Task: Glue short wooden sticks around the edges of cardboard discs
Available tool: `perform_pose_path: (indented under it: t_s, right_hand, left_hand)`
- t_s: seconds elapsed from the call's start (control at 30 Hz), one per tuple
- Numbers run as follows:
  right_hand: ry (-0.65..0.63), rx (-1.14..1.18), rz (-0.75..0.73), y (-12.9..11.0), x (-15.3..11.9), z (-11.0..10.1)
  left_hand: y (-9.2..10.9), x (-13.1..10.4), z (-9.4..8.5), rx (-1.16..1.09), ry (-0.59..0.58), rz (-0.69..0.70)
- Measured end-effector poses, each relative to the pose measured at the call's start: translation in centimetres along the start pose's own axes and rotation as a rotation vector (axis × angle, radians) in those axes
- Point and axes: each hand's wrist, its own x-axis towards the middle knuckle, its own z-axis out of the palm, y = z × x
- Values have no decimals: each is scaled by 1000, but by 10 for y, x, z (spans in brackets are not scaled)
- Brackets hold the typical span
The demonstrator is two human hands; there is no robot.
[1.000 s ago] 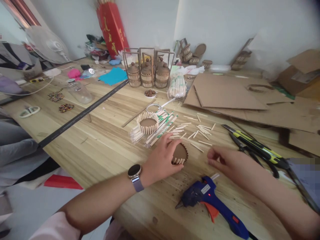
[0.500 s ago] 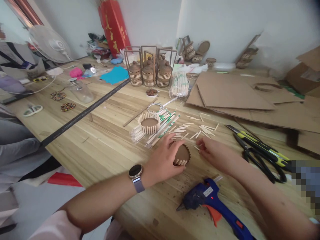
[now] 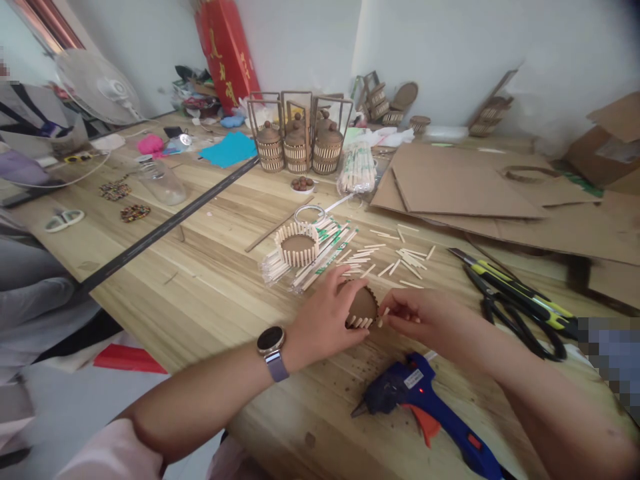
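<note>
disc [image 3: 363,303] matt; stick [image 3: 383,317] wooden; glue gun [image 3: 395,388] plastic

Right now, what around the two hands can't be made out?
Brown disc, left edge: head view, behind the left hand.
Right hand, palm: head view, hidden by its fingers around a small stick.
Cord of the glue gun: head view, cut off by the bottom edge.
Print on white label: head view, too small.

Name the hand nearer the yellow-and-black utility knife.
Right. The right hand, pinching a short stick, is left of the utility knife; the left hand is farther left, holding the round brown base.
</note>
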Motion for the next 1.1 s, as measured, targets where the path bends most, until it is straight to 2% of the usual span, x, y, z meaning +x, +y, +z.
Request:
perform_pose_path:
  t_s: [0.63, 1.1]
  right_hand:
    - [-11, -45, -74, -12, 0, 10]
    - [-13, -85, -292, -8, 0, 8]
  left_hand:
    - [-1, 0, 1, -13, 9, 21]
    - [-2, 0, 0, 7, 19, 49]
